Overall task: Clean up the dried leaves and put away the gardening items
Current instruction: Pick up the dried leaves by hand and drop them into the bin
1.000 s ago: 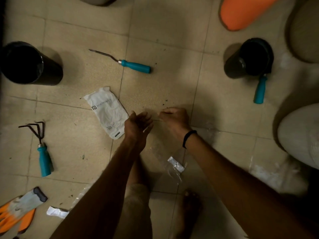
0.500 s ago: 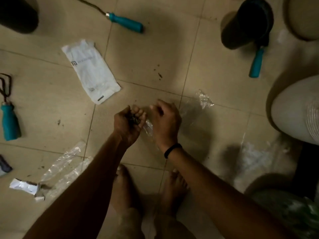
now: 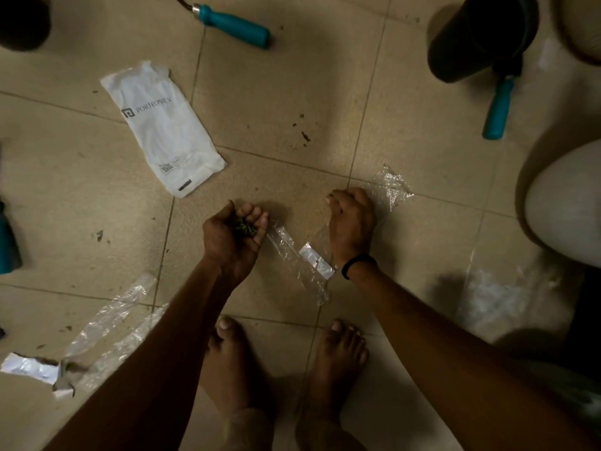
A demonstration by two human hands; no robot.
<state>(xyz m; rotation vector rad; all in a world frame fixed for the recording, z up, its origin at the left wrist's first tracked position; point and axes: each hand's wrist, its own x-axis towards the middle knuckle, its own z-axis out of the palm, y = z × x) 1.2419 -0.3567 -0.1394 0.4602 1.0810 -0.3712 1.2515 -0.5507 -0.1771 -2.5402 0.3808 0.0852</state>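
My left hand (image 3: 232, 234) is cupped palm up, its fingers curled round a small clump of dried leaves (image 3: 244, 226). My right hand (image 3: 352, 221) grips a clear plastic bag (image 3: 300, 258) that lies on the tiled floor between both hands. A few dark leaf crumbs (image 3: 304, 135) lie on the tile ahead. A teal-handled tool (image 3: 232, 25) lies at the top. Another teal-handled tool (image 3: 497, 109) leans by a black pot (image 3: 471, 40) at the upper right.
A white printed pouch (image 3: 162, 128) lies to the upper left. Crumpled clear plastic (image 3: 110, 320) and torn white paper (image 3: 31, 369) lie at the lower left. A pale round pot (image 3: 566, 203) stands at the right. My bare feet (image 3: 338, 356) are below the hands.
The view has moved closer. My hands have drawn apart; the right hand has shifted right along the clear bag while the left keeps the leaves.
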